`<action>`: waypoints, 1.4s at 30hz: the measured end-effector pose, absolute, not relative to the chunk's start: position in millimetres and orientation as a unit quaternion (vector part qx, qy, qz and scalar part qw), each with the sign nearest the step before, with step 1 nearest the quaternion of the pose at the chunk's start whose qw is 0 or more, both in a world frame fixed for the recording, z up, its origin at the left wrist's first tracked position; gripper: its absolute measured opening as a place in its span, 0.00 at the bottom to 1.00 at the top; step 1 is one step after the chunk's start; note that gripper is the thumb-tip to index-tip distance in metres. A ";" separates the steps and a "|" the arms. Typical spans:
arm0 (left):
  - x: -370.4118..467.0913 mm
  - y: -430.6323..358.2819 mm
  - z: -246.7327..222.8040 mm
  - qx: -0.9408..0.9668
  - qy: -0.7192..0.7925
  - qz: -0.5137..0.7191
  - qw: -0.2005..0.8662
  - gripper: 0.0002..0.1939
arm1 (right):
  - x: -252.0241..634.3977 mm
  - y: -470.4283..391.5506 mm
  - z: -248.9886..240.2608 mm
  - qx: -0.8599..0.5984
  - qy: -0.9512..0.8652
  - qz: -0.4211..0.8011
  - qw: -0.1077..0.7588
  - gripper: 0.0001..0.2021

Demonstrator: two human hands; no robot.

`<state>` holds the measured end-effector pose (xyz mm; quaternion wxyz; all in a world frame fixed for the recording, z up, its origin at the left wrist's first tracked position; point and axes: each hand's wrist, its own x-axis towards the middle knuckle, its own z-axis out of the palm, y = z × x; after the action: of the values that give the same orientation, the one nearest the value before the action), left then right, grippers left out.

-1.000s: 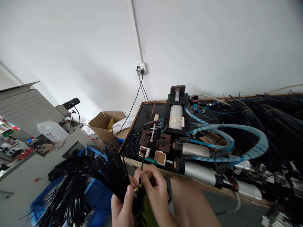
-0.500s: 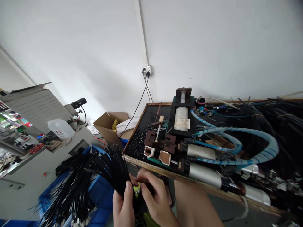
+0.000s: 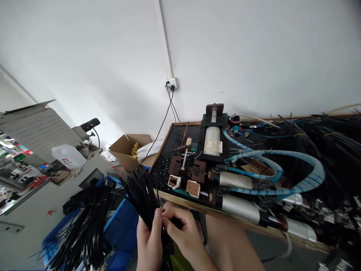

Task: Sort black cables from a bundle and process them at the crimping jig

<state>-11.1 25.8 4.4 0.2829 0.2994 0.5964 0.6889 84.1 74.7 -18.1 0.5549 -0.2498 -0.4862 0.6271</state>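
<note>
A bundle of long black strips [image 3: 141, 194] fans out up and to the left from my left hand [image 3: 150, 237], whose thumb and fingers are closed round it. My right hand [image 3: 183, 229] is beside it, thumb and forefinger pinched together at the bundle's right edge; what lies between those fingertips is too small to make out. Both hands are below the front edge of the workbench, near my legs. More black strips [image 3: 87, 226] lie in a blue bin [image 3: 122, 229] to the left of my hands.
On the wooden-edged bench [image 3: 194, 205] stands a clamp device [image 3: 187, 169] with metal cylinders [image 3: 239, 207] and blue hoses [image 3: 316, 169]. Black strips [image 3: 316, 143] are heaped at the right. A cardboard box [image 3: 122, 150] and a white plastic jug [image 3: 69, 156] are farther left.
The yellow-green thing between my fingertips is no longer visible there. My right hand's fingertips have come closer to my left thumb. The view has shifted slightly.
</note>
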 end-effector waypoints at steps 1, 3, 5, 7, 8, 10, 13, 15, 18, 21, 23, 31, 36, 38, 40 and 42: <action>-13.7 28.1 3.0 0.309 0.593 0.686 0.288 0.23 | 84.1 76.1 -18.8 -0.252 -0.485 0.625 0.557 0.12; -17.0 32.3 1.1 0.318 0.586 0.682 0.300 0.22 | 84.2 78.5 -22.5 -0.256 -0.486 0.610 0.572 0.10; -16.8 35.4 1.0 0.318 0.579 0.681 0.316 0.20 | 84.9 80.2 -26.5 -0.261 -0.492 0.588 0.586 0.09; -14.0 37.3 2.1 0.308 0.571 0.684 0.332 0.20 | 87.5 81.4 -27.3 -0.266 -0.509 0.564 0.593 0.09; -12.1 38.0 2.9 0.300 0.567 0.688 0.338 0.21 | 89.4 81.9 -25.9 -0.266 -0.524 0.551 0.593 0.08; -8.2 39.1 4.3 0.281 0.562 0.696 0.347 0.22 | 93.9 82.6 -19.9 -0.260 -0.557 0.520 0.593 0.07; -3.8 40.8 5.8 0.274 0.562 0.696 0.354 0.23 | 98.6 82.4 -8.3 -0.266 -0.575 0.489 0.600 0.08; -2.8 42.0 5.7 0.288 0.566 0.690 0.348 0.23 | 99.0 81.3 -2.8 -0.281 -0.556 0.487 0.612 0.09; -4.3 43.4 3.5 0.317 0.574 0.680 0.328 0.22 | 97.1 79.0 -0.5 -0.296 -0.534 0.485 0.626 0.10; -6.8 43.6 0.5 0.321 0.578 0.681 0.313 0.23 | 94.5 77.5 -4.2 -0.307 -0.527 0.480 0.631 0.10; -7.5 43.0 -0.4 0.304 0.580 0.690 0.309 0.25 | 92.4 77.6 -9.4 -0.317 -0.503 0.499 0.630 0.09; 0.6 41.2 4.0 0.309 0.572 0.690 0.319 0.23 | 83.9 77.8 -22.9 -0.248 -0.293 0.700 0.601 0.09; 5.7 41.2 1.8 0.319 0.571 0.680 0.332 0.24 | 80.7 77.0 -16.3 -0.220 -0.213 0.729 0.612 0.10; 7.3 42.1 1.4 0.316 0.572 0.679 0.335 0.25 | 80.0 79.2 -14.3 -0.212 -0.192 0.741 0.608 0.11; 9.3 43.8 1.9 0.315 0.571 0.682 0.330 0.26 | 79.6 81.6 -13.3 -0.211 -0.176 0.744 0.609 0.11; 11.7 45.7 2.7 0.315 0.573 0.683 0.323 0.28 | 79.4 83.3 -13.1 -0.216 -0.167 0.743 0.611 0.10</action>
<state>11.7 45.7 2.7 0.3235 0.3153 0.5734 0.6835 79.4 83.3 -13.1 0.6106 -0.2160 -0.1667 0.7434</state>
